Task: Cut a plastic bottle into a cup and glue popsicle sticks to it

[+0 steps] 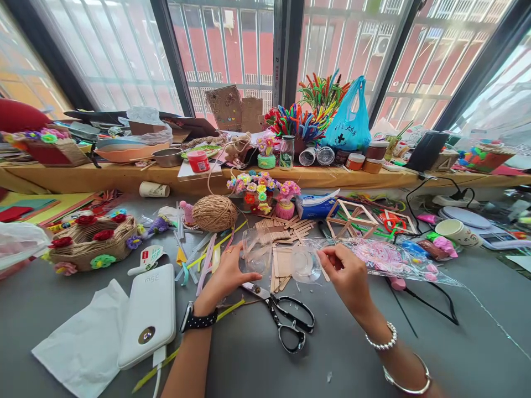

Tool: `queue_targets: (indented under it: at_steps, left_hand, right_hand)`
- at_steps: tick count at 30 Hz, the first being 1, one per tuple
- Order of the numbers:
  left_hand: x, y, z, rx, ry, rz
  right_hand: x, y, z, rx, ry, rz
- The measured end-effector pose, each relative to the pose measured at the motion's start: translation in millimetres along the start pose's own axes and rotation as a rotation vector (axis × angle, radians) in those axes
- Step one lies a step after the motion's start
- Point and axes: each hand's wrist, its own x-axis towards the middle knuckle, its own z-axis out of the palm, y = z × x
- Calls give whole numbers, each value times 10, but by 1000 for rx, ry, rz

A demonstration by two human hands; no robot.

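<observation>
My left hand (226, 276) curves around the near left side of a clear plastic cup (258, 250), its thumb stretched along the bottom. In my right hand (345, 275), thumb and fingertips pinch the edge of a clear, round plastic piece (305, 264), which looks like a cup's bottom or a lid. Both clear pieces are partly see-through, so their edges are hard to make out. Just below lie black-handled scissors (286, 315) on the grey table. Flat wooden craft sticks (282, 262) lie behind and beneath the plastic pieces.
A white power bank (149, 315) and a white tissue (89, 337) lie at left. A flower-trimmed twine basket (95, 243) stands behind them. Farther back are a twine ball (215, 213) and a wooden stick frame (352, 220). A plastic bag of pink material (381, 254) lies at right.
</observation>
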Motion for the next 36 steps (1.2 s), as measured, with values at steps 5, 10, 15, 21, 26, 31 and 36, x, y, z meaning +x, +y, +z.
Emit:
queue_targets:
  at_steps: [5,10,15,21,26,31,36]
  left_hand:
    - [-225,316,-392,-15,143,103]
    - [-385,718,-332,0,-58,349]
    - [-371,773,-29,-28,-97,394]
    - [-466,790,-113,-132,-194,354]
    - [-496,774,-222,-85,-207,307]
    - [-584,618,-610,-93,-78,172]
    - [-777,-9,-1203,5,341,-256]
  right_hand:
    - [37,24,-40,233,-79,251]
    - [79,0,-62,609,-129,489]
    - [78,-59,-57,781,-171,606]
    - [33,-100,-23,789,-217,579]
    - [-17,-131,16,758,-310,492]
    - [-21,-144,4,744,-321,435]
    - [-8,-97,-38,731,-272,449]
